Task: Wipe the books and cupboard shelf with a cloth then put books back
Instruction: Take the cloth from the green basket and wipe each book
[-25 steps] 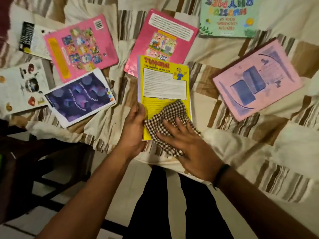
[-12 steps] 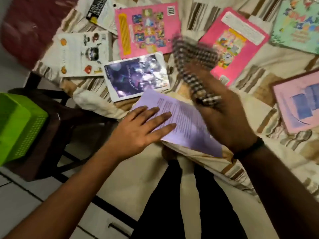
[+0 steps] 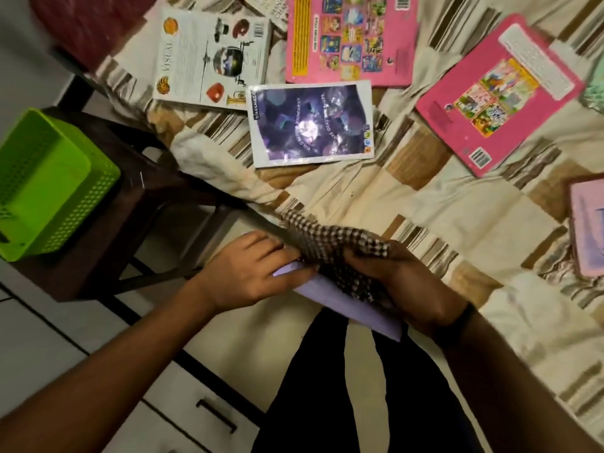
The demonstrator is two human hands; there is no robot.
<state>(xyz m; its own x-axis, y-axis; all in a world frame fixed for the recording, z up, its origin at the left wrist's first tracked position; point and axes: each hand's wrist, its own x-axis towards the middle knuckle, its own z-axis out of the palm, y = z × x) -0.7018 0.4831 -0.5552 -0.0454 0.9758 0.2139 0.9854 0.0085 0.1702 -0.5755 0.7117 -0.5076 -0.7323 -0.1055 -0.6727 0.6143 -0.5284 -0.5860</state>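
A thin book with a pale lilac cover (image 3: 356, 307) lies at the near edge of the bed. My left hand (image 3: 251, 276) grips its left end, fingers curled over the edge. My right hand (image 3: 402, 282) holds a brown-and-white checked cloth (image 3: 330, 246) against the book's top; the cloth hides most of the cover. Further back lie a purple-covered book (image 3: 310, 122), a white illustrated book (image 3: 212, 60), and two pink books (image 3: 353, 37) (image 3: 496, 93).
A striped beige bedspread (image 3: 441, 204) covers the bed. A green plastic basket (image 3: 49, 184) sits on a dark wooden stool (image 3: 153, 197) at the left. Another pink book (image 3: 588, 227) shows at the right edge. Below are my dark trousers (image 3: 343, 387) and a drawer front with a handle (image 3: 215, 416).
The yellow book was turned over to its lilac side and drawn to the bed's edge. My right hand swung the cloth up and brought it back down onto it. The view shifted left.
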